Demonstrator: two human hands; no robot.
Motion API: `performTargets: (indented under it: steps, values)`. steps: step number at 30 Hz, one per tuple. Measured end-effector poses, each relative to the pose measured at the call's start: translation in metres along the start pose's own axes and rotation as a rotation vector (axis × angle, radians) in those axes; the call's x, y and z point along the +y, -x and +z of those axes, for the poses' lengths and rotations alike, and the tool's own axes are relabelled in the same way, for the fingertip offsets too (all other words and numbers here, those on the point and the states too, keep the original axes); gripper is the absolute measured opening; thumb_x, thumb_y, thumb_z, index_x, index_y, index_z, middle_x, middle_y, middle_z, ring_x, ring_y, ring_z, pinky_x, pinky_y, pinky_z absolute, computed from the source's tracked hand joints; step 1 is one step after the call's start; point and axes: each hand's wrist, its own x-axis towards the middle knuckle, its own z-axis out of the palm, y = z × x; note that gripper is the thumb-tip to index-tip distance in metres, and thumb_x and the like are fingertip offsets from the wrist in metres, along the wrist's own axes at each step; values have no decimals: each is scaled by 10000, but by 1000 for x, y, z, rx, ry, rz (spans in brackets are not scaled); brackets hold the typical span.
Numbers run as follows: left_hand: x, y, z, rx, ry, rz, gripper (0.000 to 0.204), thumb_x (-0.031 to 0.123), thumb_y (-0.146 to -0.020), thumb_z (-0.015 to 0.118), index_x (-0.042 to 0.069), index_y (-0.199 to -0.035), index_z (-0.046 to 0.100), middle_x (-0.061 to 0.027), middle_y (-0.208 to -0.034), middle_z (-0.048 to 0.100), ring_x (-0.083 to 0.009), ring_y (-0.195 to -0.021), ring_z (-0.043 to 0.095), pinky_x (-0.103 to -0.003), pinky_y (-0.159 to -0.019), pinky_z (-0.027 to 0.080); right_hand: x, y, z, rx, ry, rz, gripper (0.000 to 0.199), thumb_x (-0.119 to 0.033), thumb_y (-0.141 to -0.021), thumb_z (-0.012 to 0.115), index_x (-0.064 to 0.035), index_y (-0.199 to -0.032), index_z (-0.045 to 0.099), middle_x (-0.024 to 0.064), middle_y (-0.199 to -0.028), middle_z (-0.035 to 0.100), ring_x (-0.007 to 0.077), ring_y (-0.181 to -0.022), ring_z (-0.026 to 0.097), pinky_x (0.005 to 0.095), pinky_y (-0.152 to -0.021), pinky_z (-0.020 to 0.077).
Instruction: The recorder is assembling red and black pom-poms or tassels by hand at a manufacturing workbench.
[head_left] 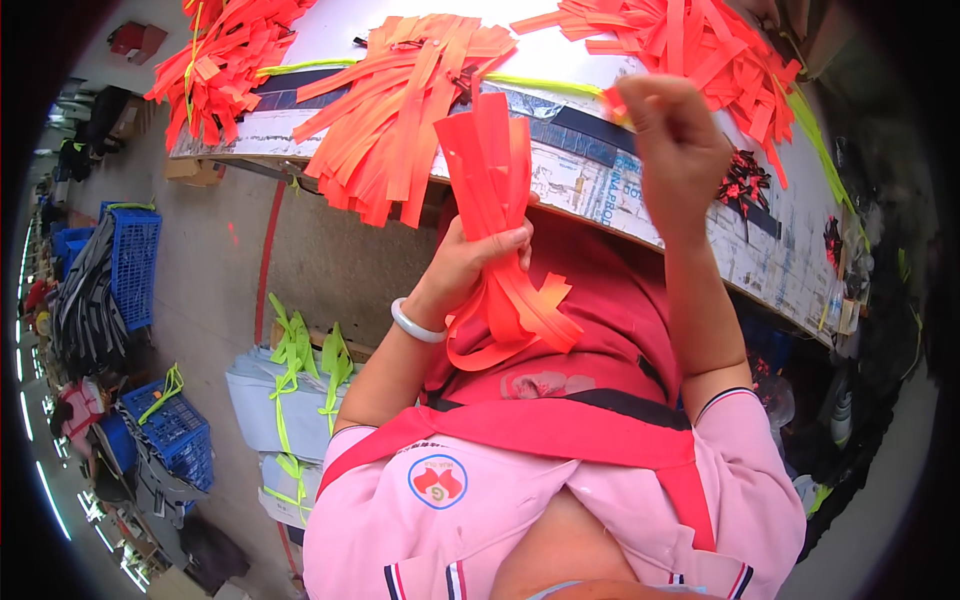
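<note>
Orange-red strips [495, 160] are bunched in the left hand [485, 252], its fingers wrapped around them and their lower ends splayed below it. Farther forward and to its right, the right hand [685, 145] is curled with a blurred orange scrap [614, 103] by its fingertips; whether it grips this I cannot tell. Beyond the left hand, a strip heap [410, 110] overhangs the worktable [580, 180].

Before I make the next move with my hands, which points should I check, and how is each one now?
1. Left hand grips the bundle of orange strips: ok.
2. Bundle's lower ends lie even: not ok, they spread and curl.
3. Right hand is empty: cannot tell, fingertips are blurred.
4. Middle strip pile lies wholly on the table: not ok, strips overhang the edge.
</note>
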Motion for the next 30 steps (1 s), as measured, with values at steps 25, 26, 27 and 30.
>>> performTargets:
  steps: [25,26,27,30]
  values:
    - [1,14,-5,-58,-115,121,241,33,-876,645,-23,-1102,585,-80,-961,662,-178,-899,648,-317,-829,526,0,59,30,-793,267,268,173,-223,-843,671,-75,-929,646,117,-709,665,265,-707,678,369,-623,521]
    - [1,13,-6,-58,-117,121,241,33,-876,645,-23,-1102,585,-80,-961,662,-178,-899,648,-317,-829,526,-1,56,30,-792,267,268,173,-223,-843,671,-75,-929,646,117,-709,665,265,-707,678,369,-623,521]
    - [1,12,-7,-85,-125,120,239,35,-874,648,-22,-1097,582,-76,-972,651,-177,-893,648,-317,-824,526,-3,52,30,-710,154,342,165,-205,-844,678,-64,-924,647,109,-701,660,250,-693,680,349,-610,519]
    - [2,12,-6,-106,-131,107,237,40,-871,654,-17,-1088,578,-71,-990,632,-176,-884,648,-317,-814,527,1,43,30,-579,-15,419,169,-159,-839,698,-30,-937,648,96,-682,648,191,-632,665,294,-567,500]
